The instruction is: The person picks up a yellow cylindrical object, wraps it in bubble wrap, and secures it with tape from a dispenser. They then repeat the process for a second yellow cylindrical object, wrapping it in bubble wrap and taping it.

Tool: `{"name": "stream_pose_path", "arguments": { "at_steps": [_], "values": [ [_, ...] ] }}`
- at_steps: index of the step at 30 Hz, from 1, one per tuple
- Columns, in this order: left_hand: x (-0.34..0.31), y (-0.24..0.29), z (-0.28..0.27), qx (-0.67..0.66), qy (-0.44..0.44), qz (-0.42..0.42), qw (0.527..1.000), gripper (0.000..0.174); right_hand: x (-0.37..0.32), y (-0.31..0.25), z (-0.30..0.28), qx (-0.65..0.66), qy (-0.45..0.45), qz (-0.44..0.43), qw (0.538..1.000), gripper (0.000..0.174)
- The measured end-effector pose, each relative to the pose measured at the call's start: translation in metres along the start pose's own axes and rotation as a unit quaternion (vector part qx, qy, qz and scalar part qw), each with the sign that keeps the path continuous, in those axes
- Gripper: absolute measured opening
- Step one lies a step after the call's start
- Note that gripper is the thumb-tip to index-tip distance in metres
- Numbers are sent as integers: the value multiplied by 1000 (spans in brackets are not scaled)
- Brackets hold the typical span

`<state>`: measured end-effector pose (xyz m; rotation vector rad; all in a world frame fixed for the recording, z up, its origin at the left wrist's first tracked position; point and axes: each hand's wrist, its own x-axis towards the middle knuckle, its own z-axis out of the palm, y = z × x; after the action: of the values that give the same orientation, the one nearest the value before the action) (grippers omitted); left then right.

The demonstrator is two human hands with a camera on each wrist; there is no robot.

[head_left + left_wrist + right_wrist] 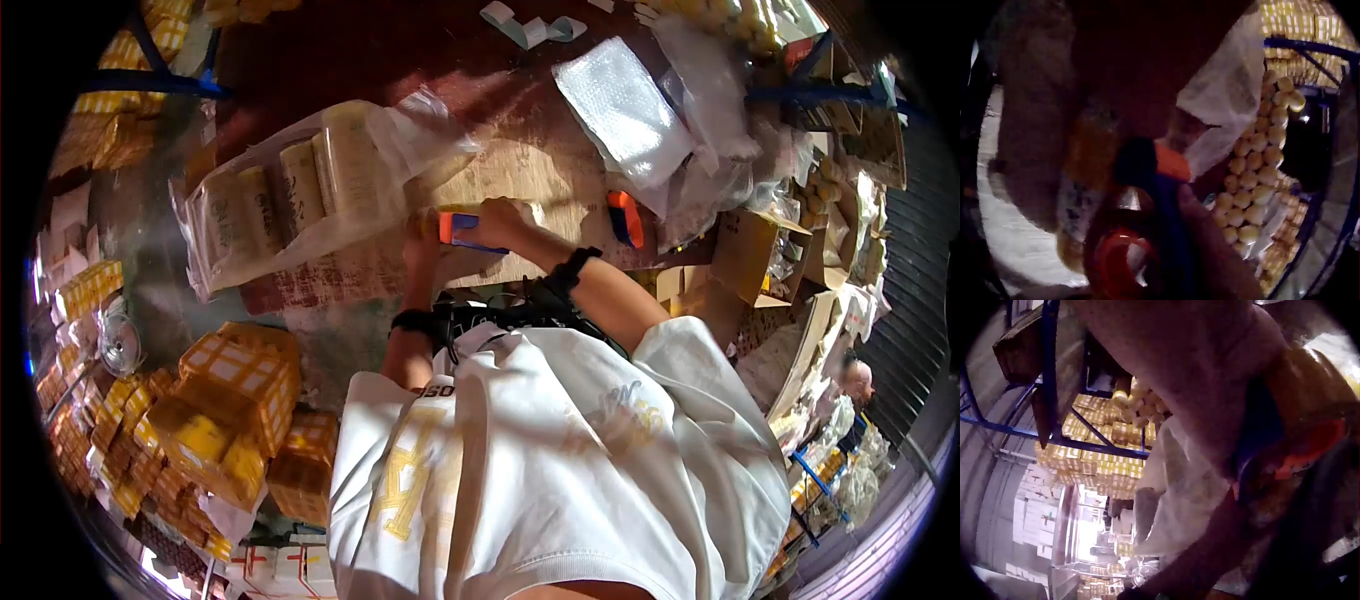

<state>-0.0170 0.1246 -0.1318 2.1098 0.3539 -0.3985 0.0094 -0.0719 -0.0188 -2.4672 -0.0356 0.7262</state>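
Observation:
Both hands meet at a blue and orange tape dispenser (462, 230) above the wooden tabletop (490, 175). My left hand (420, 245) grips its left end; in the left wrist view the thumb (1213, 244) lies along the blue frame. My right hand (507, 222) holds the other side, its fingers over the blue part in the right wrist view. An orange hub (1116, 259) and a yellowish roll of tape (1313, 381) show close by, dark and blurred. A second dispenser (625, 218), orange and dark, lies to the right on the table.
A clear plastic bag (215, 225) of printed cylindrical packs lies left. Bubble wrap (625, 110) and crumpled plastic (715, 120) are at the right, with an open cardboard box (745, 250) beyond. Yellow-taped boxes (235, 385) are stacked at lower left. A curled white strip (530, 28) lies at the back.

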Motion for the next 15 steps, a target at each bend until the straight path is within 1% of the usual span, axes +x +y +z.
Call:
{"name": "stream_pose_path", "arguments": {
  "at_steps": [1,2,4,5,6,8,9,11,12,13,15],
  "values": [
    [12,-28,15,81,14,72,994,53,12,11,21,-59,-41,35,997,81],
    [3,-7,9,155,40,64,985,50,4,4,7,-58,-52,43,996,82],
    [-17,37,-8,299,95,45,948,46,-17,-6,-23,-57,-75,54,994,82],
    [-17,53,-12,293,98,38,950,45,-22,1,-30,-103,-79,69,989,81],
    [-19,64,-15,290,99,32,951,45,-10,55,8,-96,-27,31,994,78],
    [-23,60,-17,283,66,28,956,46,-19,63,-28,-83,-79,69,991,76],
    [-18,54,-15,276,34,34,960,47,-16,76,-19,-56,-72,64,994,74],
    [-20,41,-1,305,5,138,942,48,-18,63,-19,-107,-21,60,992,73],
    [-29,34,8,336,9,232,913,50,-17,56,-16,-132,4,60,989,72],
    [-36,30,14,364,12,324,873,53,1,77,8,-159,-40,60,985,74],
    [-36,43,8,397,-2,304,866,53,-12,85,-8,-122,-99,75,985,83]
  ]
}}
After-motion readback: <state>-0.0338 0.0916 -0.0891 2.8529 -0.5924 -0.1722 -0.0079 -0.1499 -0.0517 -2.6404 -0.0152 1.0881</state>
